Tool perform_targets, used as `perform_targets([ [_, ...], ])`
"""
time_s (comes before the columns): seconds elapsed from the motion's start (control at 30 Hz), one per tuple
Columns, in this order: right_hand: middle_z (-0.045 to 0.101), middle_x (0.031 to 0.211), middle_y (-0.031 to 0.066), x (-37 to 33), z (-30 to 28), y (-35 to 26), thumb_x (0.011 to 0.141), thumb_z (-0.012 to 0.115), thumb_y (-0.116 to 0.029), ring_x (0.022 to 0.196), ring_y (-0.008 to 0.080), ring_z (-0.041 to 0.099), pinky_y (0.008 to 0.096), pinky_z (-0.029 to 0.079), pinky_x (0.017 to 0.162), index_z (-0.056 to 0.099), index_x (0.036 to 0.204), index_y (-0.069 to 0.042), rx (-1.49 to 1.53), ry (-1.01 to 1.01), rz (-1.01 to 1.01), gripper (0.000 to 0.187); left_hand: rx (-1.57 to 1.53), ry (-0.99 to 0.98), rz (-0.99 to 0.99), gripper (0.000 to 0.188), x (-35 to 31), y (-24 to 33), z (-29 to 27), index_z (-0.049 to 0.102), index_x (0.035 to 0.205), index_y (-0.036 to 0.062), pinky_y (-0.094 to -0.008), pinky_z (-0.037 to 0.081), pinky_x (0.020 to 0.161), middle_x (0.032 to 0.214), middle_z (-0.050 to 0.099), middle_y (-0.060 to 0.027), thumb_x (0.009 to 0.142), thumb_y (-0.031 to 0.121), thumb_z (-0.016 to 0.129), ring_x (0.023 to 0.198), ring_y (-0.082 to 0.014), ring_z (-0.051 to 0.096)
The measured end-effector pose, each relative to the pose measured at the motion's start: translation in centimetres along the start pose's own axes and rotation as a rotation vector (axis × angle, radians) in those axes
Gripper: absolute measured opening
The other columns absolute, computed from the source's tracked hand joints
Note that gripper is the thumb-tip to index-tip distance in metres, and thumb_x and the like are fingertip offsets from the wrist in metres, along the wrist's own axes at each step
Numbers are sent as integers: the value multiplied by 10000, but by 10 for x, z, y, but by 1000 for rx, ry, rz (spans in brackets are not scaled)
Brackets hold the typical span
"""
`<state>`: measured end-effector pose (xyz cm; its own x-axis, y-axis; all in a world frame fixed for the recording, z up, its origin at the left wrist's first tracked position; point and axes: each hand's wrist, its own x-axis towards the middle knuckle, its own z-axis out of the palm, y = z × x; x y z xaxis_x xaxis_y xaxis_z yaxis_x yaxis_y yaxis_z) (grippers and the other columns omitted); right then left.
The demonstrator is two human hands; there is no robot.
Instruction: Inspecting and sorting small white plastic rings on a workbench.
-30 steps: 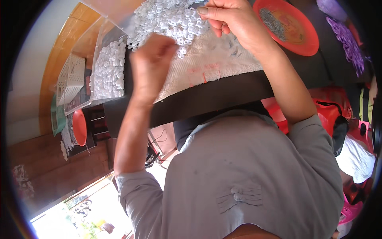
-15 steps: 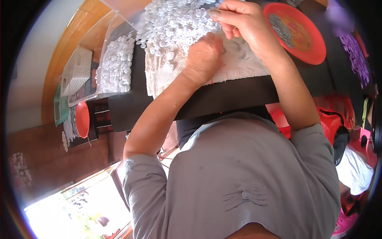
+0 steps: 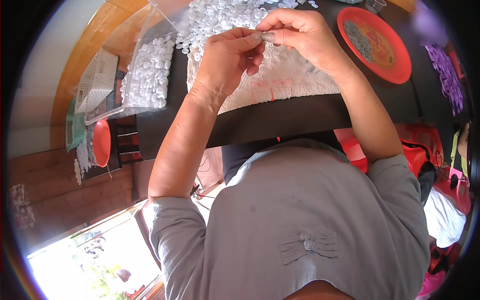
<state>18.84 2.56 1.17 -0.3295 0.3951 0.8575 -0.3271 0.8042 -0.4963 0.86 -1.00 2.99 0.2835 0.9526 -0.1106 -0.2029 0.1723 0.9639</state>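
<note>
My left hand [image 3: 230,57] and my right hand [image 3: 302,37] meet fingertip to fingertip above a pale towel [image 3: 280,82]. Thumb and forefinger are pinched on each hand; whatever lies between them is too small or hidden to name. Just beyond the hands spreads a heap of small white plastic ring-like pieces [image 3: 220,19], some reaching the towel's far left edge. To the right of my right hand stands a red plate [image 3: 397,67], holding a pile of small grey metal-looking bits [image 3: 357,40].
On the left a clear plastic box [image 3: 131,111] holds more white pieces [image 3: 150,72]. A white perforated basket [image 3: 97,80] and an orange-red bowl [image 3: 102,143] lie farther left. Purple strands [image 3: 445,75] hang at the right, and a small clear cup [image 3: 375,6] stands beyond the plate.
My left hand has risen from the towel and moved left, turning to meet the right fingertips. My right hand has lowered slightly. The view has shifted a little.
</note>
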Motion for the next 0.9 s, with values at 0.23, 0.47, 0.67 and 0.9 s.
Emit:
perform_targets([
  [0.23, 659, 781, 61, -5, 5, 0, 823, 663, 51, 722, 99, 615, 244, 510, 643, 634, 848, 28, -11, 52, -30, 44, -207, -112, -85, 151, 1, 1, -7, 575, 966, -56, -281, 417, 531, 816, 599, -101, 952, 86, 525, 657, -163, 550],
  [0.47, 643, 730, 62, -1, 18, -7, 822, 670, 37, 690, 103, 612, 251, 498, 609, 622, 838, 20, -245, 136, 124, 53, -113, -98, -79, 166, -2, 10, -13, 583, 981, -64, -277, 412, 527, 796, 607, -102, 936, 94, 557, 639, -166, 558],
  [0.67, 607, 702, 20, -6, 17, -21, 885, 631, -62, 628, 83, 552, 223, 429, 556, 632, 848, -1, -249, 168, 464, 71, 868, 131, 252, 104, -5, 0, -26, 674, 830, -3, -283, 471, 571, 786, 643, -47, 836, 99, 689, 645, -139, 594],
  [0.9, 631, 791, -15, -11, 13, -18, 878, 617, -31, 669, 44, 530, 199, 426, 584, 667, 941, -23, -231, 133, 600, 81, 1394, -23, 626, 153, -1, -38, -48, 673, 915, 37, -303, 495, 642, 829, 603, -69, 768, -2, 688, 700, -214, 624],
])
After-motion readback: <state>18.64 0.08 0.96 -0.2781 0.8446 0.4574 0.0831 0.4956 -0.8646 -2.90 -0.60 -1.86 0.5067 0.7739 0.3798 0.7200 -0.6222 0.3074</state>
